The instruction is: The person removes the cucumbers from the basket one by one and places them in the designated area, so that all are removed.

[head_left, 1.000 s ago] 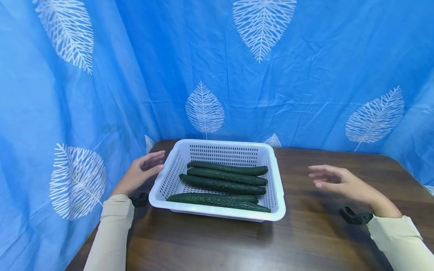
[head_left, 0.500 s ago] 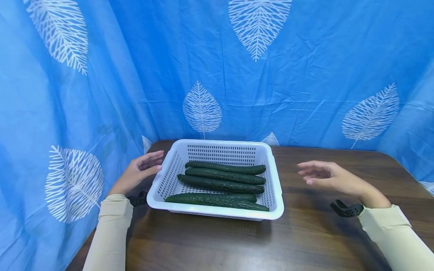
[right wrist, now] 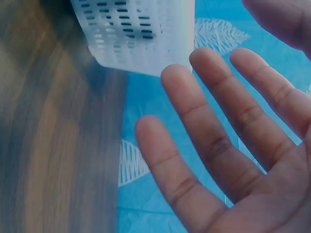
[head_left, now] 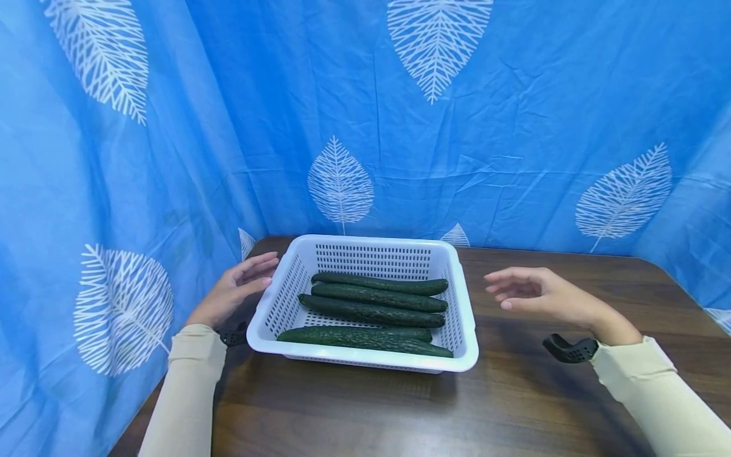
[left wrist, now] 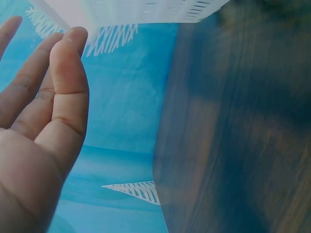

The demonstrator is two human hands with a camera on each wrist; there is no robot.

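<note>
A white perforated plastic basket (head_left: 365,304) is sitting on a dark wooden table (head_left: 514,406), toward the table's far left corner, with its long sides running parallel to the near edge. Five long dark green cucumbers (head_left: 374,311) are lying inside it, side by side and roughly parallel to those long sides; the two nearest the front wall are overlapping each other.

The left hand (head_left: 237,289) is hovering just beside the basket's left wall, palm turned toward it, fingers straight and relaxed, grasping nothing. In the head view the fingertips are reaching close to the rim at the far left corner of the basket, and whether they are touching it cannot be told; the left wrist view is showing the fingers (left wrist: 68,73) extended with the basket's slotted wall (left wrist: 146,9) just beyond them.

The right hand (head_left: 537,295) is hanging in the air above the table, near the basket's right wall but clearly apart from it, palm facing the basket, fingers loosely spread and holding nothing. The right wrist view is showing those open fingers (right wrist: 214,141) with a corner of the basket (right wrist: 141,39) beyond them.

Both arms are wearing beige sleeves (head_left: 188,387), each with a black wrist mount (head_left: 568,349). A blue curtain with white leaf prints (head_left: 434,44) is hanging around the far and left edges of the table.
</note>
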